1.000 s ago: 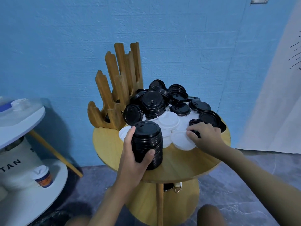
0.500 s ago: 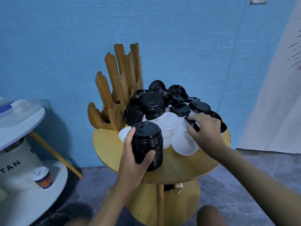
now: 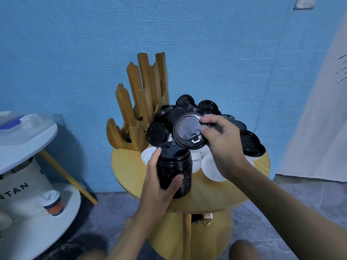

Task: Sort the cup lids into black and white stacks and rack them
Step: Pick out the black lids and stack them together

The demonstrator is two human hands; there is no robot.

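Note:
My left hand (image 3: 159,182) grips a tall stack of black lids (image 3: 175,169) standing on the round wooden table (image 3: 206,196). Just above that stack's top, my right hand (image 3: 223,145) pinches a single black lid (image 3: 188,130) by its right rim, tilted with its top facing me. Behind lies a pile of loose black lids (image 3: 197,107), with more black lids (image 3: 249,143) at the right. Several white lids (image 3: 212,170) lie flat under my right hand. The wooden lid rack (image 3: 139,109) stands at the table's back left, its slots holding no lids that I can see.
A blue wall rises right behind the table. To the left stands a white two-tier table (image 3: 24,139) with a paper cup (image 3: 52,202) on its lower shelf. A pale curtain (image 3: 319,128) hangs at the right. A lower wooden shelf (image 3: 206,239) sits beneath the tabletop.
My right hand picked one black lid out of the pile at the right and carried it up and left, over the stack. My left hand kept hold of the stack.

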